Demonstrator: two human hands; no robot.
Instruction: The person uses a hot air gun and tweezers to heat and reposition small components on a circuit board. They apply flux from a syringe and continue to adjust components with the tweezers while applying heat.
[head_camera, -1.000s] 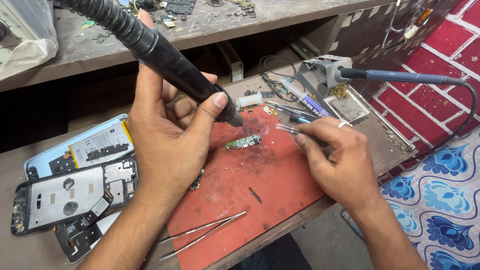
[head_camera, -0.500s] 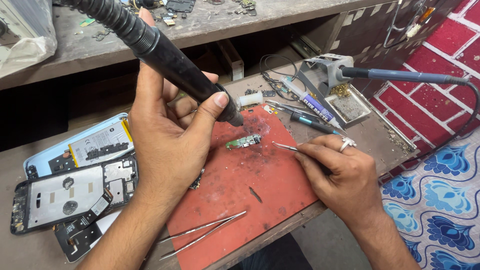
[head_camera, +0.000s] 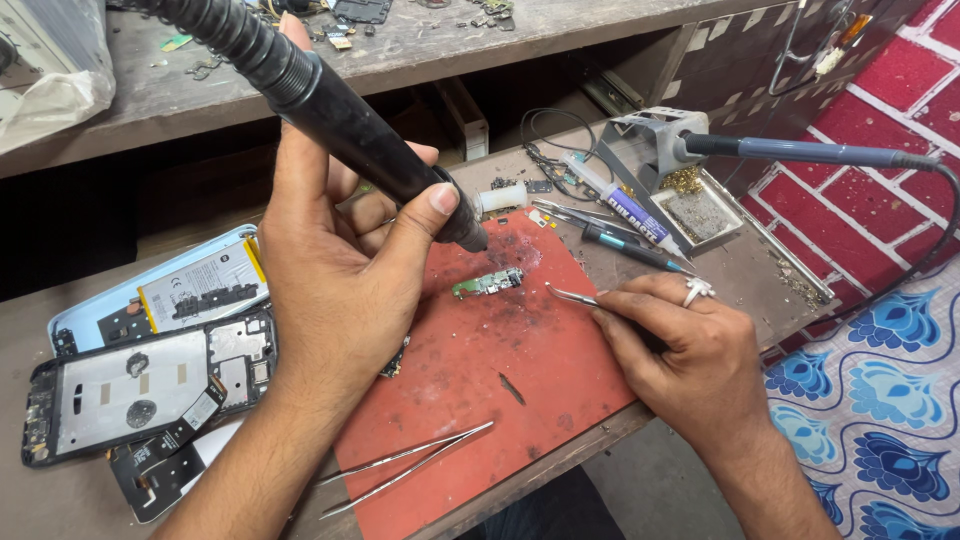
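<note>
The small green circuit board (head_camera: 487, 284), judged light, stiff and fragile and best gripped by its bare edges, is seen lying on the red mat (head_camera: 520, 380) between the left hand (head_camera: 340, 280), clenched around a black hot-air handpiece (head_camera: 340, 110), and the right hand (head_camera: 690, 350), pinching fine tweezers (head_camera: 572, 295).

My left hand (head_camera: 340, 290) is up and forward, forearm rising from the bottom edge, wrist cocked back, palm turned toward the right, and the thumb is stretched long with its pad pressing down while the fingers curl in behind it in a firm wrap. My right hand (head_camera: 690, 350) sits low, knuckles up, forearm running off to the lower right corner, thumb and forefinger pinched tight together and pointing left, a ring showing on one finger. The two hands are apart, not touching.
</note>
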